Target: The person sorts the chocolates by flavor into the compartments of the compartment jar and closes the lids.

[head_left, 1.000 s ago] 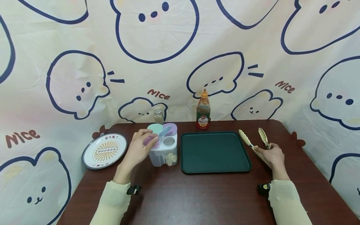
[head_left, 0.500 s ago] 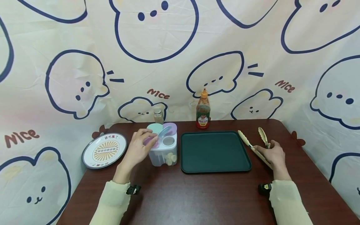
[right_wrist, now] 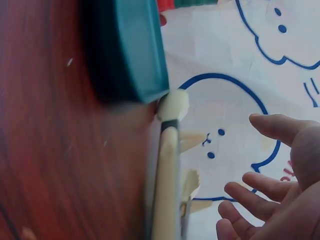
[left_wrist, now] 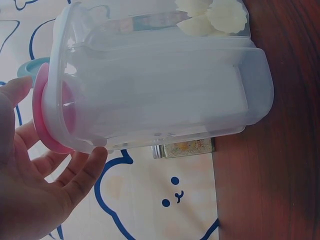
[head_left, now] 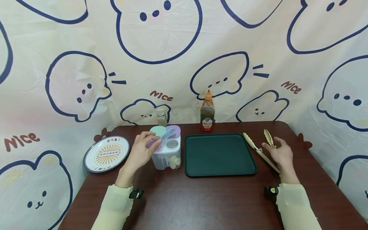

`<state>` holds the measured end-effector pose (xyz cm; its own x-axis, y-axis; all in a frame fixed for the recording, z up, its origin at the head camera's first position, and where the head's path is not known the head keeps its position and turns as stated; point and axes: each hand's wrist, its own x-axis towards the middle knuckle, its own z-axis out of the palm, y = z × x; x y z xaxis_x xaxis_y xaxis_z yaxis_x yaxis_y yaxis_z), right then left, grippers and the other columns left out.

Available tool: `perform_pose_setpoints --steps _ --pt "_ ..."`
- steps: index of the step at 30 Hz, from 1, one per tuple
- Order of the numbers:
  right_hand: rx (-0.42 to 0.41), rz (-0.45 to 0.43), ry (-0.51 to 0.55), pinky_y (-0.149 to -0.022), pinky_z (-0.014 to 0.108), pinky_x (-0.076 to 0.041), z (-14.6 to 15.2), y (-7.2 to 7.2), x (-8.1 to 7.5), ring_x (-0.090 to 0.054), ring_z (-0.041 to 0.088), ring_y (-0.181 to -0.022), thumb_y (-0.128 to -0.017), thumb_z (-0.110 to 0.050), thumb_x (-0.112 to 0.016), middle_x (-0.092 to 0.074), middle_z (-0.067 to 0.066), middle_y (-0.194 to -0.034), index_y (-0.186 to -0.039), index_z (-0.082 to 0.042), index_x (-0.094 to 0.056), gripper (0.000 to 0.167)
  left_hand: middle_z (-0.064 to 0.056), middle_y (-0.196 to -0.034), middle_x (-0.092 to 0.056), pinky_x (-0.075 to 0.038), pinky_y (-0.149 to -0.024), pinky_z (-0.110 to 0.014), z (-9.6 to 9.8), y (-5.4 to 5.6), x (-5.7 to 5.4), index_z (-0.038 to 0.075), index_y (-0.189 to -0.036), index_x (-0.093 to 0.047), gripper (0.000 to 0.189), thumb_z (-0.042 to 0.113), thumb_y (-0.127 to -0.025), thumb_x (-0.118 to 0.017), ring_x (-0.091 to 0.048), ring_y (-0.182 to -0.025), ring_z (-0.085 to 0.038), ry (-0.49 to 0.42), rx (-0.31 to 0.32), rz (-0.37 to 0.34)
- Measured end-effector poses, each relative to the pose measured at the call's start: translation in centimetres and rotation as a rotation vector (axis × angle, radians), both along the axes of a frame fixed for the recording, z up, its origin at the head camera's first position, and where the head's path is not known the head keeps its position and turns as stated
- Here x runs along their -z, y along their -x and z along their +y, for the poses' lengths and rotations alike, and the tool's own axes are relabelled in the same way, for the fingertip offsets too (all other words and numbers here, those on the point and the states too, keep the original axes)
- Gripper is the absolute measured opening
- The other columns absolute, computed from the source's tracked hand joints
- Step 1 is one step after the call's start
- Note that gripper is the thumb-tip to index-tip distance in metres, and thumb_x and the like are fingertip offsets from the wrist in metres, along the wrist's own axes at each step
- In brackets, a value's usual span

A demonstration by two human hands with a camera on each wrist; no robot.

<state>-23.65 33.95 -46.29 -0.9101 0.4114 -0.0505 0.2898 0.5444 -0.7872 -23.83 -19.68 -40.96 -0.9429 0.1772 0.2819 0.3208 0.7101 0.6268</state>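
Observation:
My left hand (head_left: pixel 141 150) holds the top of a clear storage box (head_left: pixel 161 159) with coloured round lids. Its thumb reaches toward the raised light-blue lid (head_left: pixel 168 134), and its other fingers lie about the pink lid (left_wrist: pixel 39 110) and the box's edge (left_wrist: pixel 85 147). Pale scalloped pieces (head_left: pixel 174 162) show inside one compartment. Right of the tray, my right hand (head_left: pixel 281 155) hovers with loosely spread fingers over cream-tipped tongs (head_left: pixel 265 158). In the right wrist view a gap shows between those fingers and the tongs' handle (right_wrist: pixel 165 185).
A dark green tray (head_left: pixel 219 155) lies mid-table, between the box and the tongs. Behind it stands a sauce bottle (head_left: pixel 207 115) with an orange cap. A small glass jar (head_left: pixel 162 118) is behind the box. A printed plate (head_left: pixel 107 154) sits at the table's left edge.
My right hand has let go of the tongs, spread its fingers and shifted slightly up and right. The tongs stay on the table. My left hand keeps its place at the box.

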Motion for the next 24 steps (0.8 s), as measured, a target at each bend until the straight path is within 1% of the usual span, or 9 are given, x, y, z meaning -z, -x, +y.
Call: perform_pose_setpoints --steps 4,7,11,13,17,20,22,24 --pt "-0.027 0.047 -0.003 -0.102 0.061 -0.04 -0.9 0.0 -0.6 -0.039 0.048 -0.137 -0.093 -0.056 -0.059 -0.04 0.026 -0.154 -0.157 -0.01 -0.029 0.084 -0.008 -0.138 -0.053 -0.037 -0.105 -0.055 0.0 0.0 0.0 0.015 -0.119 -0.071 0.046 0.052 -0.098 -0.056 -0.041 -0.127 -0.029 0.002 0.002 -0.002" --pt "-0.065 0.081 -0.002 -0.103 0.06 -0.041 -1.7 -0.2 -1.0 -0.041 0.046 -0.138 -0.094 -0.057 -0.057 -0.044 0.022 -0.153 -0.156 -0.01 -0.033 0.081 -0.008 -0.138 -0.053 -0.037 -0.105 -0.055 0.0 0.1 0.0 0.015 -0.119 -0.071 0.045 0.052 -0.098 -0.056 -0.04 -0.127 -0.029 0.003 0.002 -0.002" --pt "-0.126 0.118 0.018 -0.101 0.057 -0.044 -2.8 -0.4 -1.5 -0.044 0.046 -0.136 -0.095 -0.055 -0.057 -0.048 0.023 -0.149 -0.154 -0.008 -0.035 0.078 -0.008 -0.138 -0.054 -0.037 -0.105 -0.055 0.0 0.0 0.0 0.015 -0.12 -0.071 0.045 0.051 -0.098 -0.056 -0.041 -0.126 -0.029 0.005 0.0 0.001" --pt "-0.151 0.127 0.026 -0.101 0.055 -0.045 -3.2 -0.3 -1.7 -0.046 0.044 -0.134 -0.096 -0.053 -0.057 -0.049 0.023 -0.147 -0.154 -0.008 -0.036 0.076 -0.008 -0.138 -0.053 -0.037 -0.105 -0.055 0.0 0.0 0.0 0.015 -0.12 -0.071 0.045 0.051 -0.098 -0.056 -0.04 -0.126 -0.029 0.003 0.001 0.0" --pt "-0.195 0.129 0.001 -0.099 0.052 -0.046 -4.1 -0.1 -2.1 -0.051 0.041 -0.129 -0.096 -0.054 -0.057 -0.053 0.023 -0.144 -0.152 -0.007 -0.039 0.075 -0.007 -0.138 -0.053 -0.037 -0.105 -0.055 0.0 -0.1 -0.1 0.015 -0.12 -0.071 0.045 0.051 -0.097 -0.057 -0.04 -0.127 -0.029 0.001 0.002 -0.003" --pt "-0.229 0.136 -0.019 -0.099 0.055 -0.045 -4.8 0.1 -2.3 -0.053 0.04 -0.127 -0.096 -0.052 -0.058 -0.055 0.023 -0.142 -0.15 -0.006 -0.042 0.073 -0.008 -0.138 -0.053 -0.037 -0.105 -0.055 0.0 -0.1 -0.1 0.015 -0.12 -0.071 0.044 0.05 -0.097 -0.057 -0.041 -0.127 -0.029 0.001 0.002 -0.004" --pt "-0.251 0.148 -0.018 -0.111 0.062 -0.031 -5.2 0.1 -2.5 -0.053 0.042 -0.128 -0.097 -0.048 -0.059 -0.055 0.024 -0.142 -0.15 -0.005 -0.042 0.07 -0.007 -0.138 -0.053 -0.037 -0.105 -0.055 0.0 0.0 -0.1 0.015 -0.12 -0.071 0.044 0.05 -0.098 -0.057 -0.041 -0.127 -0.028 0.001 0.002 -0.003" --pt "-0.269 0.159 -0.025 -0.114 0.071 -0.013 -5.7 0.2 -2.7 -0.052 0.043 -0.128 -0.097 -0.045 -0.06 -0.056 0.025 -0.141 -0.149 -0.005 -0.043 0.067 -0.007 -0.138 -0.053 -0.037 -0.105 -0.055 0.0 0.0 0.0 0.015 -0.12 -0.071 0.043 0.05 -0.097 -0.057 -0.041 -0.127 -0.028 0.002 0.001 0.0"
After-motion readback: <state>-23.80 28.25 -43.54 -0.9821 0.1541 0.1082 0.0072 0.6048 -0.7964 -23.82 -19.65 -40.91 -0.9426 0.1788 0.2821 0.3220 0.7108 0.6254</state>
